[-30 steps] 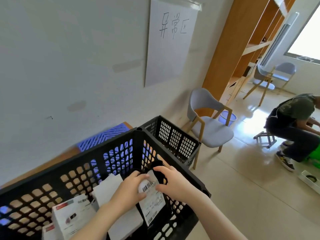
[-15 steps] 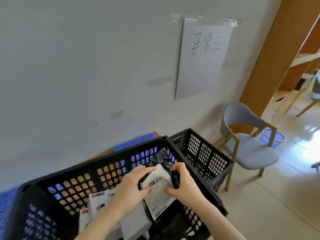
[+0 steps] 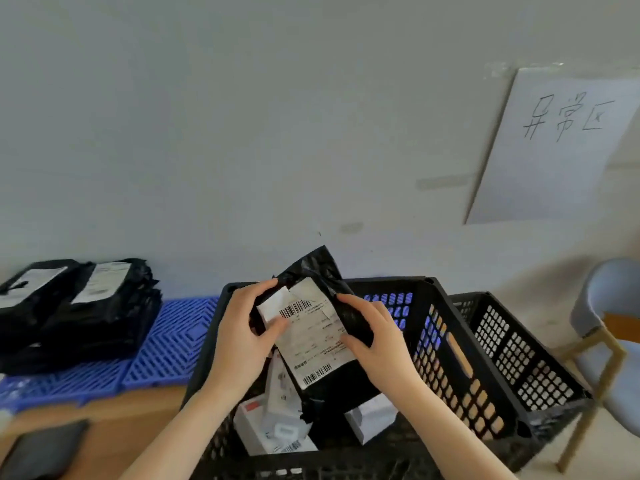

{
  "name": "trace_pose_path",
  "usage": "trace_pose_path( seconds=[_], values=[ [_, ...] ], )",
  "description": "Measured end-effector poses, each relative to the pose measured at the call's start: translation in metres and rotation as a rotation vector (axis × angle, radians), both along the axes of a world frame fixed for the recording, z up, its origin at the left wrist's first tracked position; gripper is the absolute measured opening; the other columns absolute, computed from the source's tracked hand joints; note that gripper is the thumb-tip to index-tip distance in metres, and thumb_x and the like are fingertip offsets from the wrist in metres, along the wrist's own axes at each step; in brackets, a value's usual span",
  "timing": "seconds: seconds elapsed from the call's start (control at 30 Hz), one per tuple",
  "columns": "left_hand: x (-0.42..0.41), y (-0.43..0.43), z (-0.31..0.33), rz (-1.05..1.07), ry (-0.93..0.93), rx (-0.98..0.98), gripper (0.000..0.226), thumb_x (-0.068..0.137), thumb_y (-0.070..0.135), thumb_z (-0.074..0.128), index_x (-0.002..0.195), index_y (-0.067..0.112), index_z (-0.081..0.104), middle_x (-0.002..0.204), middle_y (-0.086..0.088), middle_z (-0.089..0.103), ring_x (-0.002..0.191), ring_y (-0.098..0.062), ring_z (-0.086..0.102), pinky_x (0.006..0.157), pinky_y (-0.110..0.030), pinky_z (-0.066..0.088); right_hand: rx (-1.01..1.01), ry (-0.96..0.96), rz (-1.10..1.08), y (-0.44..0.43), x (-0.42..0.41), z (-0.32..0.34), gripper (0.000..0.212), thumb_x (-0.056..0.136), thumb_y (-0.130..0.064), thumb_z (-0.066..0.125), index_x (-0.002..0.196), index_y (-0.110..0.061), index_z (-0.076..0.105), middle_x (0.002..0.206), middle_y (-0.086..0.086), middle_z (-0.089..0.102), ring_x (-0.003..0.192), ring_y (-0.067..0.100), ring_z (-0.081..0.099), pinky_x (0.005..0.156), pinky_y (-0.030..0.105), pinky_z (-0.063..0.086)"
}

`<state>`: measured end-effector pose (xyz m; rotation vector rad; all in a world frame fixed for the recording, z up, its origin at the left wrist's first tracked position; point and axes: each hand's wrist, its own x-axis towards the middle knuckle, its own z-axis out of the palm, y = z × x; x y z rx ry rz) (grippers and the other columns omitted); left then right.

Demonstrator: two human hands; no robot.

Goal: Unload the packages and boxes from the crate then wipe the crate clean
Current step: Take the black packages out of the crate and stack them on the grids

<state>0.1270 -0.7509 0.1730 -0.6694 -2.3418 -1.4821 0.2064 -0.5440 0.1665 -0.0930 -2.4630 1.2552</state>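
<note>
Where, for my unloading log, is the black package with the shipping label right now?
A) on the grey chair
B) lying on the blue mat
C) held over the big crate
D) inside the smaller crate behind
C: the left grip and the right grip, both bare hands, hold the black package above the crate, with white boxes lying inside below it.

Blue lattice mats (image 3: 173, 341) cover the wooden surface (image 3: 138, 410) from nine o'clock toward centre, with a stack of black packages (image 3: 69, 306) resting on them. A black crate (image 3: 446, 358) stands at six o'clock, and a dark flat object (image 3: 41, 452) — blurred — lies at seven.
</note>
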Motion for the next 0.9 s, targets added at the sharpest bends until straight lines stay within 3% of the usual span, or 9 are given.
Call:
trace_pose_path(
  seconds=[0.1,0.17,0.23,0.33,0.43,0.5,0.63,0.77,0.9],
  values=[
    [0.001,-0.042,0.010,0.053,-0.045,0.154,0.065,0.077,0.030,0.075,0.131,0.046,0.043,0.131,0.020,0.042,0.120,-0.001,0.051,0.089,-0.025,0.055,-0.021,0.054,0.021,-0.039,-0.014,0.017,0.061,0.089,-0.014,0.067,0.128,-0.054,0.043,0.115,-0.018,0.048,0.107,-0.012,0.046,0.079,0.003,0.042],
    [0.004,-0.070,0.015,0.093,-0.039,0.216,0.071,0.072,0.038,0.071,0.128,0.059,0.034,0.129,0.035,0.032,0.120,0.005,0.049,0.084,-0.014,0.052,-0.072,0.082,0.012,-0.067,-0.025,0.027,0.060,0.089,-0.018,0.067,0.127,-0.057,0.043,0.114,-0.022,0.047,0.105,-0.010,0.048,0.077,0.006,0.044],
    [0.005,-0.101,0.014,0.123,-0.030,0.187,0.074,0.069,0.042,0.070,0.127,0.062,0.028,0.125,0.044,0.027,0.120,0.005,0.047,0.088,-0.018,0.051,-0.145,0.125,0.002,-0.097,-0.036,0.036,0.058,0.090,-0.019,0.067,0.126,-0.057,0.044,0.116,-0.021,0.050,0.106,-0.010,0.050,0.078,0.007,0.045],
    [0.007,-0.153,0.002,0.120,-0.056,0.047,0.072,0.076,0.036,0.077,0.127,0.060,0.032,0.125,0.027,0.044,0.117,0.007,0.048,0.096,-0.030,0.052,-0.256,0.141,0.005,-0.149,-0.057,0.043,0.052,0.090,-0.018,0.067,0.131,-0.044,0.048,0.123,-0.012,0.058,0.112,0.004,0.056,0.090,0.025,0.053],
    [0.010,-0.205,-0.006,0.063,-0.069,-0.055,0.072,0.078,0.043,0.075,0.131,0.063,0.030,0.130,0.034,0.039,0.124,0.013,0.039,0.100,-0.016,0.042,-0.298,0.117,0.035,-0.211,-0.076,0.043,0.050,0.089,-0.019,0.068,0.128,-0.043,0.048,0.123,-0.014,0.059,0.113,0.008,0.059,0.089,0.033,0.057],
    [0.007,-0.239,-0.008,0.057,-0.063,-0.096,0.075,0.076,0.050,0.074,0.133,0.063,0.028,0.133,0.033,0.035,0.129,0.013,0.032,0.098,-0.004,0.032,-0.298,0.117,0.047,-0.253,-0.088,0.039,0.047,0.088,-0.021,0.070,0.124,-0.044,0.049,0.118,-0.021,0.058,0.111,0.008,0.058,0.084,0.028,0.056],
    [-0.004,-0.308,-0.016,0.107,-0.084,-0.103,0.083,0.071,0.041,0.081,0.137,0.056,0.032,0.134,0.029,0.031,0.128,0.015,0.030,0.094,0.005,0.027,-0.303,0.075,0.105,-0.326,-0.109,0.030,0.036,0.089,-0.026,0.069,0.108,-0.050,0.049,0.109,-0.033,0.051,0.107,-0.001,0.048,0.079,0.011,0.039],
    [-0.015,-0.365,-0.027,0.164,-0.100,-0.134,0.083,0.066,0.041,0.079,0.131,0.062,0.032,0.133,0.040,0.020,0.128,0.020,0.024,0.095,0.003,0.029,-0.187,-0.020,0.193,-0.378,-0.124,0.022,0.047,0.089,-0.022,0.068,0.124,-0.047,0.048,0.122,-0.017,0.044,0.106,-0.008,0.043,0.078,0.007,0.037],
    [-0.032,-0.400,-0.035,0.186,-0.104,-0.178,0.083,0.061,0.049,0.076,0.128,0.066,0.031,0.133,0.045,0.012,0.128,0.023,0.018,0.092,0.006,0.027,-0.125,-0.097,0.264,-0.411,-0.146,0.019,0.062,0.088,-0.015,0.069,0.139,-0.039,0.044,0.126,-0.007,0.044,0.116,0.005,0.044,0.088,0.013,0.040]
  ],
)
